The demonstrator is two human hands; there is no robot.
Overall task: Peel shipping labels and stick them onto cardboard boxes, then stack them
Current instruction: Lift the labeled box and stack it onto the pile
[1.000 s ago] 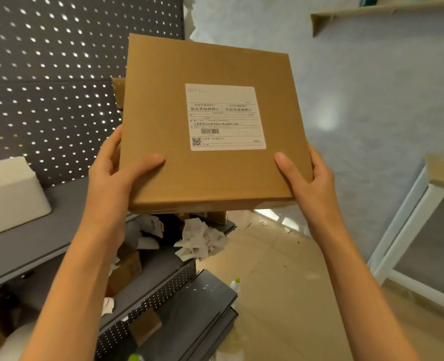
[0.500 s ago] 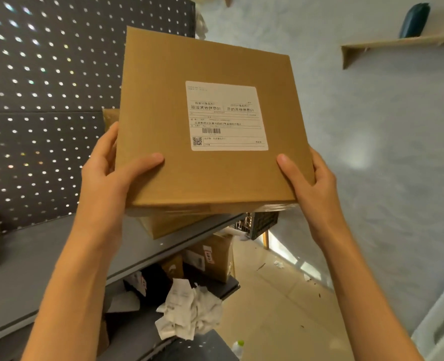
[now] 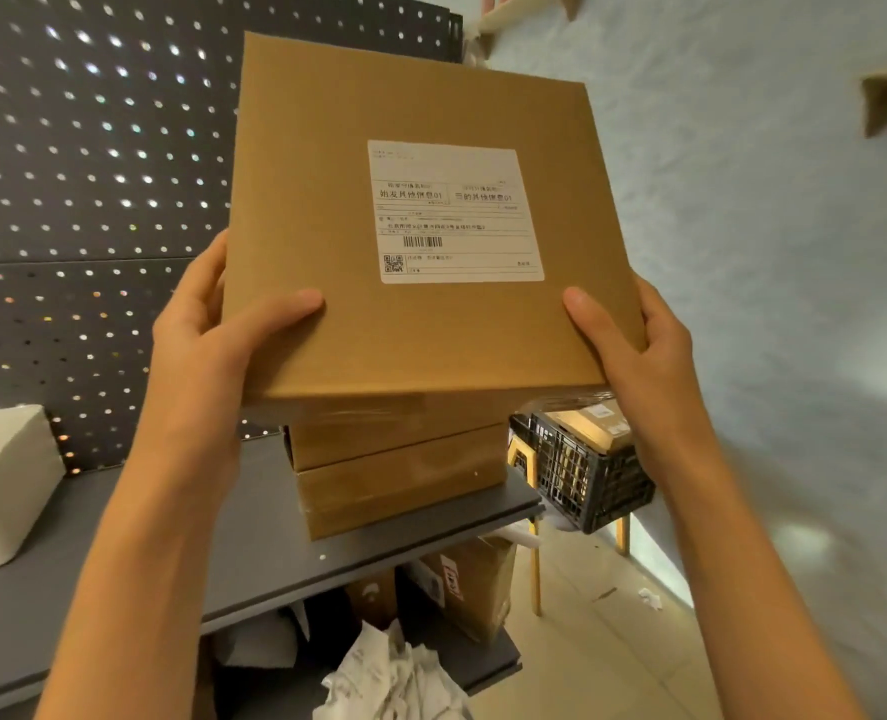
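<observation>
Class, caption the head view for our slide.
Both hands hold a labelled cardboard box above two stacked boxes.

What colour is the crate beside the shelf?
Black, an open grid crate, seen in the head view.

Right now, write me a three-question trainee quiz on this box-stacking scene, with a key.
1. True or false: the shipping label is already stuck on the held box.
2. Which hands grip the held box? A) left hand only B) right hand only C) both
3. Fill in: the stacked boxes under the held box sit on a grey ____.

Key: 1 true; 2 C; 3 shelf.
</observation>
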